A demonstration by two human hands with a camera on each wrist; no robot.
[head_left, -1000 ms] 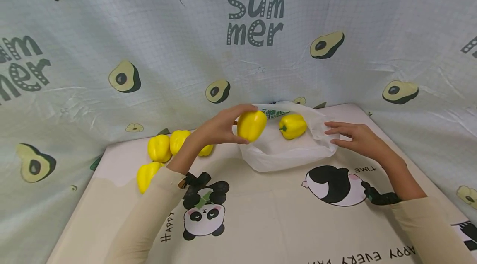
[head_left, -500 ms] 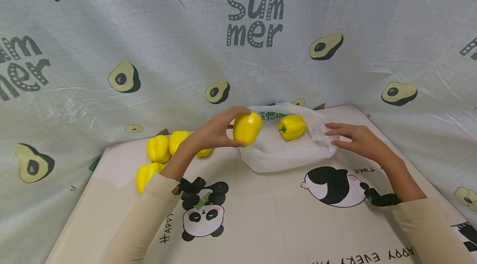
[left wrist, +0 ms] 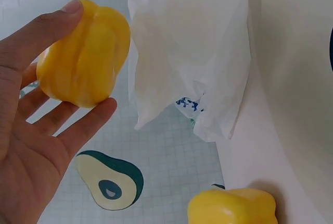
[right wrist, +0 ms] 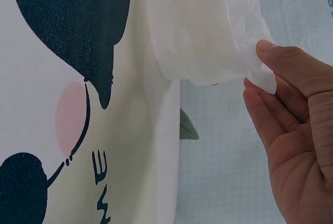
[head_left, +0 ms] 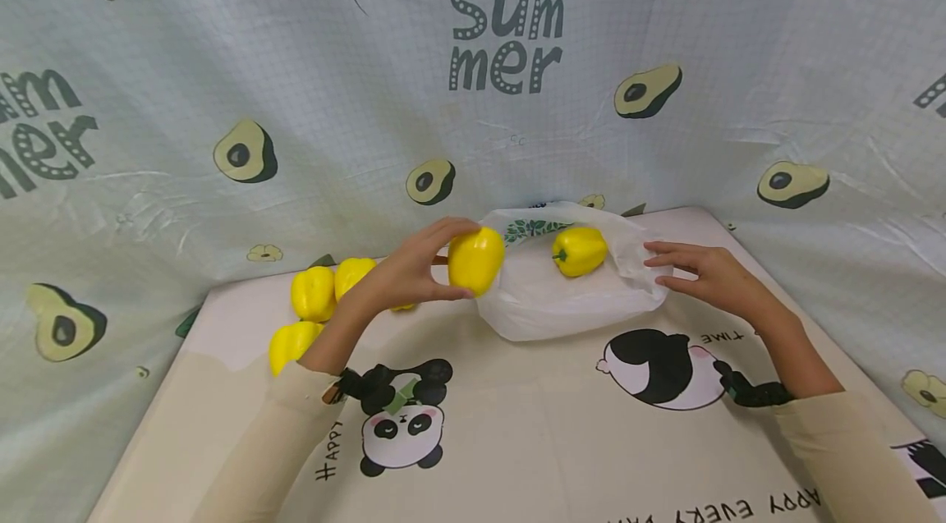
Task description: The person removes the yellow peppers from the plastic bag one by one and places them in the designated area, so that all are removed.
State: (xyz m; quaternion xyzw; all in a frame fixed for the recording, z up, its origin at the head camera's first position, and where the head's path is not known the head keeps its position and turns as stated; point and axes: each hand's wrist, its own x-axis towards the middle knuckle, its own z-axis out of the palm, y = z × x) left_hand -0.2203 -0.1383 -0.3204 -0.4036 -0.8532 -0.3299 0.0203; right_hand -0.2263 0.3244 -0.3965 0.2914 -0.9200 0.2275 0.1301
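Note:
My left hand (head_left: pixel 405 270) grips a yellow bell pepper (head_left: pixel 476 261) between thumb and fingers, held up at the left side of a white plastic bag (head_left: pixel 569 316). In the left wrist view the held bell pepper (left wrist: pixel 86 54) sits at the fingertips, apart from the bag. Inside the bag's wide mouth lies another yellow bell pepper (head_left: pixel 580 251), its green stem facing left. At the bag's right side my right hand (head_left: pixel 709 278) pinches the edge. The right wrist view has the thumb on the bag's thin film (right wrist: pixel 263 75), with fingers behind it.
Several more yellow bell peppers (head_left: pixel 314 294) lie at the table's back left, one of them (head_left: pixel 293 345) nearer the front. Part of the group is hidden behind the left hand. A printed curtain (head_left: pixel 332 137) hangs behind the panda-print table cover (head_left: pixel 532 424).
My left hand has drawn leftward and slightly down with its bell pepper, away from over the bag's left part. The right hand and the bag have stayed about still.

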